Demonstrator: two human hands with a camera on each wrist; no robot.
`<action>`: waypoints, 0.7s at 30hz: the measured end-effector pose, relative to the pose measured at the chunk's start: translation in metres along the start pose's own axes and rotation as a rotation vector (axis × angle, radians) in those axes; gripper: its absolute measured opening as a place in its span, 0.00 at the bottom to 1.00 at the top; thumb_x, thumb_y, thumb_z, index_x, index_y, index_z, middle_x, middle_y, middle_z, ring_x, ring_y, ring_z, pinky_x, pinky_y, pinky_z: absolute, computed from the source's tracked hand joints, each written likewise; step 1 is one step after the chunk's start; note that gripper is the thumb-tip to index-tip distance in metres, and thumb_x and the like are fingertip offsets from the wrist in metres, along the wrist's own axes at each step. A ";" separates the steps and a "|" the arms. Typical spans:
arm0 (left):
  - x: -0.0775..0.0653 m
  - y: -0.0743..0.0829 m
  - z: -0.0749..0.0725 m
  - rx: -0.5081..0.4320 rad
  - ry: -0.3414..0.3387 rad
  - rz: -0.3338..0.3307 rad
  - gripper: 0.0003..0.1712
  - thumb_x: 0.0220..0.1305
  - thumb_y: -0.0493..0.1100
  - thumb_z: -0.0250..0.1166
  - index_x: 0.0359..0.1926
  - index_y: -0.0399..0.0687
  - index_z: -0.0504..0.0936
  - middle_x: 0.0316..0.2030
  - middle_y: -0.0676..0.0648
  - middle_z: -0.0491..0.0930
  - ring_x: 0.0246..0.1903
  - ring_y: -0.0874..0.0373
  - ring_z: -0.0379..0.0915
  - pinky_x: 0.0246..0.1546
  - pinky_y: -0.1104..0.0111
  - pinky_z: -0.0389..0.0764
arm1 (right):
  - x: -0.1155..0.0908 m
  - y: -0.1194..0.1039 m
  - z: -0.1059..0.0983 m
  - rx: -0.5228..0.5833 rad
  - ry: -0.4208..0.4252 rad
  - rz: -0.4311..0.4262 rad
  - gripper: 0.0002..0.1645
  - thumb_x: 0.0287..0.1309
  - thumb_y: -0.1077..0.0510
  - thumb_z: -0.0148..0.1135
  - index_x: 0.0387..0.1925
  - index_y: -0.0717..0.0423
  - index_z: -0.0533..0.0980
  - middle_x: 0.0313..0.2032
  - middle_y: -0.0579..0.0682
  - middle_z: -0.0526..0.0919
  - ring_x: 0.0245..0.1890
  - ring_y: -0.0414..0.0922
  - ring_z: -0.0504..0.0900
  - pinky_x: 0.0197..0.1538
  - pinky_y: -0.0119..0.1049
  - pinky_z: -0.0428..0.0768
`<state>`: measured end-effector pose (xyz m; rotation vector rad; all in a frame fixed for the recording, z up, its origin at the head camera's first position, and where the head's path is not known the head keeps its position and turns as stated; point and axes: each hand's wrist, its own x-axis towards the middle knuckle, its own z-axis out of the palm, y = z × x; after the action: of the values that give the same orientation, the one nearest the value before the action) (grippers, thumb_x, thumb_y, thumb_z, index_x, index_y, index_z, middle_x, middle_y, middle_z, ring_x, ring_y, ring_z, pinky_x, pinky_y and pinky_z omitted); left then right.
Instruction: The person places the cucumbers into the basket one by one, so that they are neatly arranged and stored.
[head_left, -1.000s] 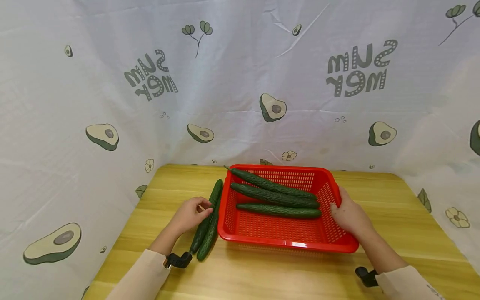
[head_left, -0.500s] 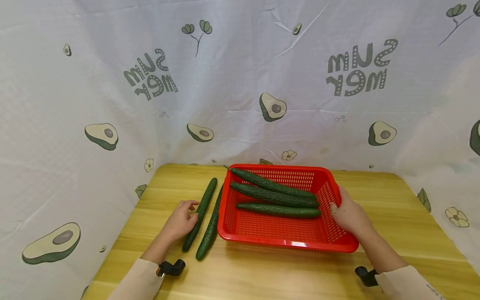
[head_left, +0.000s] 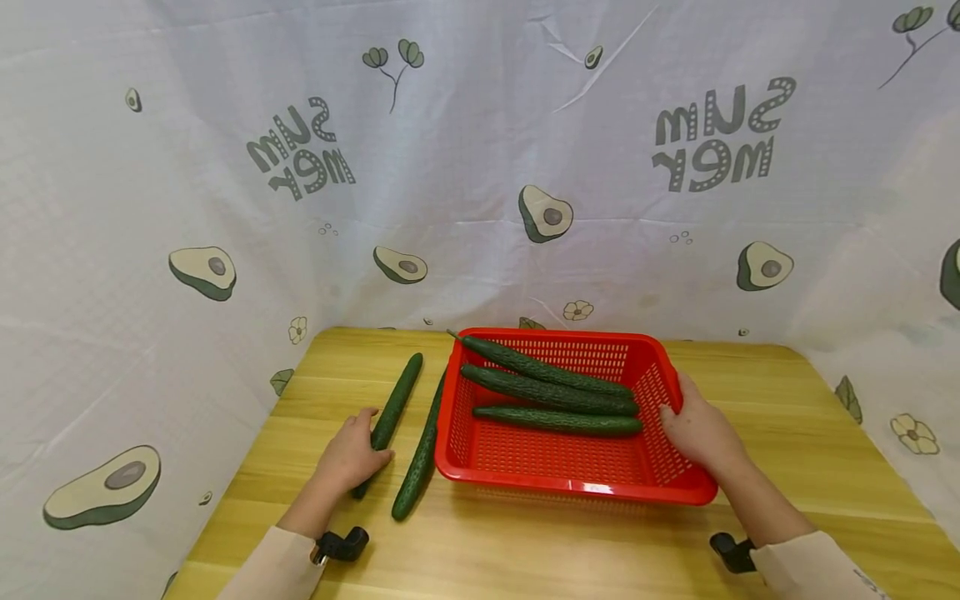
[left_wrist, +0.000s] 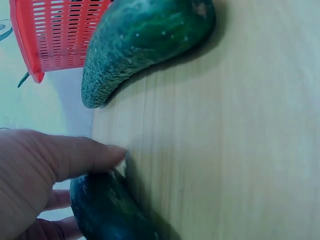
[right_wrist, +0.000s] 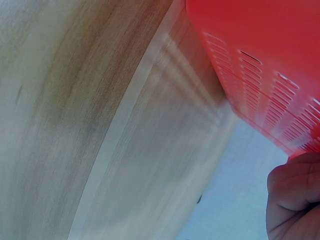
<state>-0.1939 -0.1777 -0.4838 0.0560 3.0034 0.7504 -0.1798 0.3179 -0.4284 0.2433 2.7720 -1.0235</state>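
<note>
My left hand [head_left: 348, 454] holds a dark green cucumber [head_left: 399, 402] lying on the table, the thumb on its right side and the fingers on its left. The left wrist view shows the thumb [left_wrist: 95, 155] across the near part of that cucumber [left_wrist: 107, 205], with some fingers partly hidden behind it. A second cucumber [head_left: 417, 473] lies to the right, against the left side of a red plastic basket [head_left: 558, 485]. Inside the basket lie three cucumbers [head_left: 551, 393]. My right hand [head_left: 703, 427] grips the basket's right rim, its fingers hidden beneath.
The wooden table [head_left: 510, 550] extends in front of and beyond both sides of the basket. Behind and beside it hangs a white curtain [head_left: 465, 167] printed with avocados and flowers. One basket cucumber's stem pokes over the back left rim.
The left hand has moved left and nearer, and the cucumber by it has shifted left, apart from the second one. The right hand and the basket have stayed put.
</note>
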 end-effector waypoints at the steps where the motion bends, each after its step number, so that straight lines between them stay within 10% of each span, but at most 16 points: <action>1: 0.000 0.000 0.000 0.002 0.004 -0.004 0.44 0.60 0.44 0.72 0.72 0.33 0.65 0.57 0.29 0.76 0.52 0.35 0.79 0.52 0.44 0.80 | 0.000 0.000 0.000 0.001 0.000 -0.001 0.47 0.76 0.56 0.42 0.80 0.62 0.28 0.57 0.81 0.71 0.27 0.47 0.86 0.27 0.45 0.87; 8: 0.000 -0.006 0.001 -0.141 0.021 -0.009 0.37 0.70 0.43 0.61 0.74 0.34 0.61 0.55 0.30 0.80 0.48 0.39 0.81 0.44 0.48 0.82 | 0.000 -0.002 -0.001 0.001 0.002 0.003 0.47 0.76 0.56 0.42 0.80 0.62 0.27 0.55 0.81 0.72 0.26 0.46 0.86 0.26 0.45 0.87; 14: -0.003 -0.007 0.000 -0.564 -0.035 -0.123 0.32 0.78 0.41 0.50 0.78 0.40 0.54 0.41 0.37 0.76 0.21 0.55 0.71 0.23 0.64 0.73 | 0.001 -0.001 -0.001 0.003 0.001 0.007 0.47 0.76 0.55 0.42 0.80 0.62 0.27 0.55 0.81 0.72 0.25 0.46 0.86 0.26 0.45 0.87; 21: -0.008 -0.005 -0.006 -0.756 -0.012 -0.182 0.32 0.79 0.44 0.49 0.78 0.43 0.54 0.58 0.30 0.69 0.35 0.51 0.79 0.25 0.65 0.77 | 0.001 0.000 -0.001 0.006 -0.008 0.015 0.47 0.76 0.55 0.42 0.80 0.61 0.27 0.56 0.80 0.72 0.26 0.46 0.86 0.26 0.46 0.87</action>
<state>-0.1861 -0.1851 -0.4800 -0.2313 2.4583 1.7601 -0.1810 0.3185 -0.4279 0.2603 2.7562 -1.0266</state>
